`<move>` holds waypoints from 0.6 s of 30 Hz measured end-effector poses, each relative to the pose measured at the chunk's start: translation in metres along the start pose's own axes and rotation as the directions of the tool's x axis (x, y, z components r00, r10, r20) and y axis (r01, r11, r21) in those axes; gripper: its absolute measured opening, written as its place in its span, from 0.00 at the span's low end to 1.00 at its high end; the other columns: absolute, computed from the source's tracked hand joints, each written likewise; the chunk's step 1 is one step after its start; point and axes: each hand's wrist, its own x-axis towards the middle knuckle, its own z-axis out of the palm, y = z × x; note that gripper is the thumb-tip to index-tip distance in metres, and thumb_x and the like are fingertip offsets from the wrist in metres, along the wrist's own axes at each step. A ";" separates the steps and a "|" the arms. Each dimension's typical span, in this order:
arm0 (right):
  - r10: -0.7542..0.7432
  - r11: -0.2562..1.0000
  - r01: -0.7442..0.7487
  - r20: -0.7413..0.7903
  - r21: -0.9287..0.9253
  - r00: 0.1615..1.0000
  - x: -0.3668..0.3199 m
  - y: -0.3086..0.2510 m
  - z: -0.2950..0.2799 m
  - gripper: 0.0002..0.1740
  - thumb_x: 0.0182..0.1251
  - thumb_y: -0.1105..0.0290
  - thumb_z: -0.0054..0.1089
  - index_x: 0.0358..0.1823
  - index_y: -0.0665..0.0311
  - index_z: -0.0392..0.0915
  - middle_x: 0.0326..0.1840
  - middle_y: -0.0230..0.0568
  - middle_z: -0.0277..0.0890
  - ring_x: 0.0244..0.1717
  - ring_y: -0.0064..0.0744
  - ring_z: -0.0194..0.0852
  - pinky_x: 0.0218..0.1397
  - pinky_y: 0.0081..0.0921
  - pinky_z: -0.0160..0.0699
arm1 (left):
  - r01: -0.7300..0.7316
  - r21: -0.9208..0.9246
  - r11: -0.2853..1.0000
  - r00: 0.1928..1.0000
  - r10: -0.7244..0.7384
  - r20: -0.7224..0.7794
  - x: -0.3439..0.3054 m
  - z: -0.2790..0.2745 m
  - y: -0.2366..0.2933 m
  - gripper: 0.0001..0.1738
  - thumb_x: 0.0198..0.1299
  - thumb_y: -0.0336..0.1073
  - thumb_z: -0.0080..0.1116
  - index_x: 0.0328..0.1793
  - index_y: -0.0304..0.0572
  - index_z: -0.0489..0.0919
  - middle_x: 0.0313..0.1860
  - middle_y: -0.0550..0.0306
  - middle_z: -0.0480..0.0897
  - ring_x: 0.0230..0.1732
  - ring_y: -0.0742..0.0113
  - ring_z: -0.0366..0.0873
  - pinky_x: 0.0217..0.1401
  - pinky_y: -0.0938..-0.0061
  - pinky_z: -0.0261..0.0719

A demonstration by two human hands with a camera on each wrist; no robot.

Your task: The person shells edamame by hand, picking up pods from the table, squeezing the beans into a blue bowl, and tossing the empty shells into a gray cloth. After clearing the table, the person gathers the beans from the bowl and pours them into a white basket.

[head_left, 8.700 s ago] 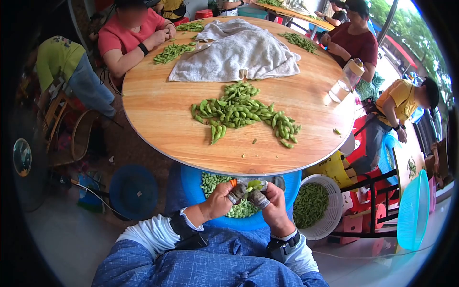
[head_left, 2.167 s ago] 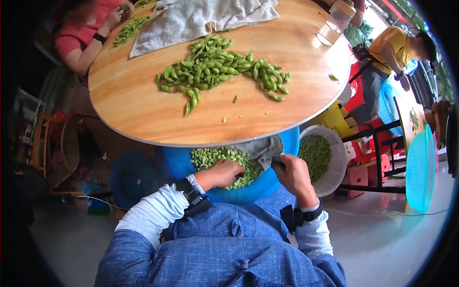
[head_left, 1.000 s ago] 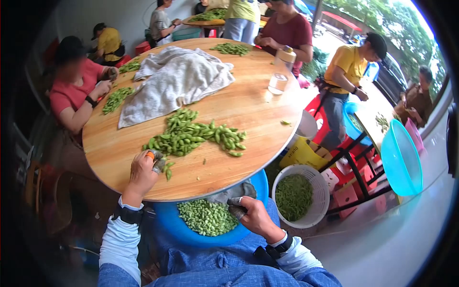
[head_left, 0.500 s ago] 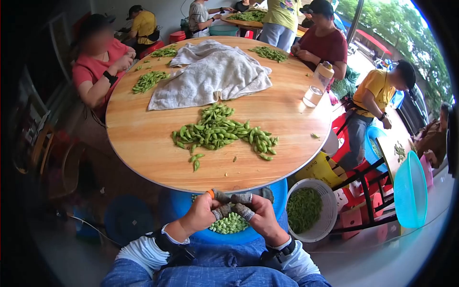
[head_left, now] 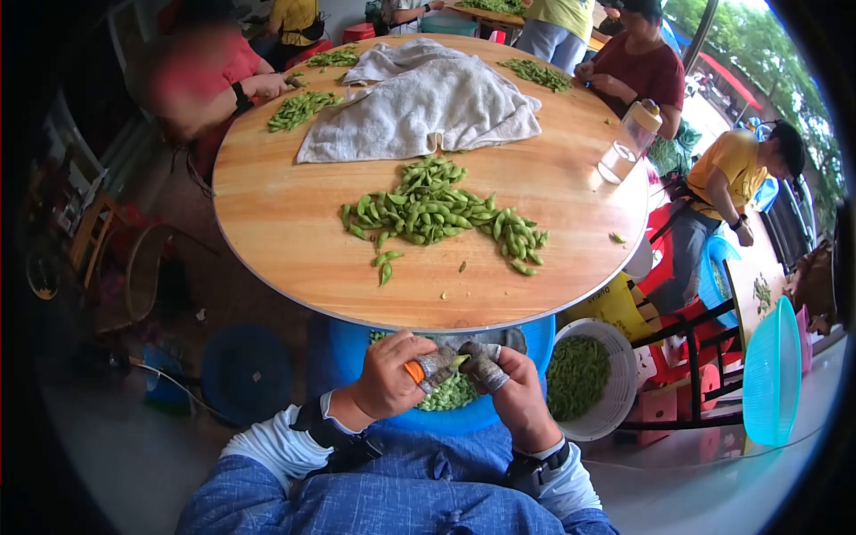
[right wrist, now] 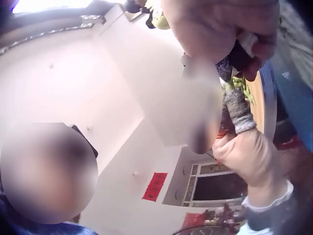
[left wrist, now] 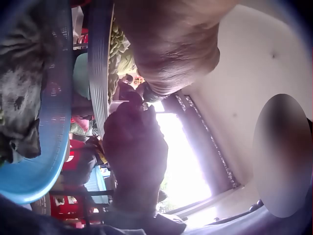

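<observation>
Both hands meet over a blue basin (head_left: pixel 348 348) at the table's near edge. Grey wraps cover several fingertips, and the left hand also has an orange band. A green edamame pod (head_left: pixel 459 360) lies between them, mostly hidden by the fingers. My left hand (head_left: pixel 385 379) pinches one end, while my right hand (head_left: pixel 519 392) pinches the other. Shelled beans (head_left: pixel 450 395) lie in the basin below, beside a grey cloth (left wrist: pixel 22 88). In the right wrist view the left hand (right wrist: pixel 252 156) shows its wrapped fingers against the pod.
A round wooden table (head_left: pixel 294 259) bears a pile of edamame pods (head_left: pixel 432 209), a white towel (head_left: pixel 419 107) and a bottle (head_left: pixel 624 147). To the right stands a white basket (head_left: pixel 615 410) of pods. Another blue tub (head_left: pixel 245 374) is at left. Several people sit around.
The left hand dipped to the basin, then reached to the table's pod pile and came back to the right hand. A pod now shows between the fingertips. The head view shifted.
</observation>
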 end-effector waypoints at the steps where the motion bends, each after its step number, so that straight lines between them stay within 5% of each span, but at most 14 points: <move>1: 0.048 0.999 -0.047 -0.016 0.020 0.999 0.000 0.001 -0.001 0.11 0.59 0.69 0.52 0.39 0.68 0.74 0.29 0.29 0.74 0.28 0.15 0.64 0.29 0.12 0.60 | -0.026 0.035 0.999 0.999 0.025 0.023 0.000 -0.002 0.001 0.17 0.32 0.29 0.65 0.33 0.38 0.74 0.22 0.52 0.73 0.22 0.57 0.72 0.24 0.71 0.69; 10: 0.203 0.959 -0.203 0.021 0.196 0.979 -0.004 0.008 -0.002 0.09 0.59 0.67 0.52 0.35 0.64 0.74 0.29 0.30 0.74 0.27 0.15 0.66 0.28 0.11 0.62 | -0.281 0.186 0.941 0.960 0.272 0.072 0.006 -0.004 0.003 0.19 0.31 0.30 0.63 0.35 0.37 0.74 0.24 0.53 0.73 0.22 0.57 0.71 0.24 0.69 0.70; 16: 0.209 0.963 -0.214 0.046 0.166 0.977 -0.004 0.010 -0.004 0.09 0.59 0.66 0.52 0.36 0.63 0.75 0.29 0.28 0.74 0.28 0.13 0.66 0.29 0.11 0.61 | -0.406 0.209 0.889 0.912 0.380 0.158 0.002 -0.001 -0.003 0.08 0.33 0.32 0.54 0.22 0.35 0.73 0.34 0.50 0.74 0.27 0.62 0.70 0.24 0.71 0.71; 18: 0.207 0.969 -0.210 0.038 0.131 0.978 -0.002 0.010 -0.003 0.09 0.59 0.66 0.52 0.37 0.63 0.75 0.28 0.27 0.74 0.27 0.13 0.67 0.29 0.11 0.61 | -0.405 0.170 0.898 0.910 0.380 0.163 0.003 -0.002 -0.004 0.13 0.36 0.29 0.59 0.31 0.33 0.73 0.27 0.51 0.73 0.23 0.60 0.71 0.23 0.70 0.70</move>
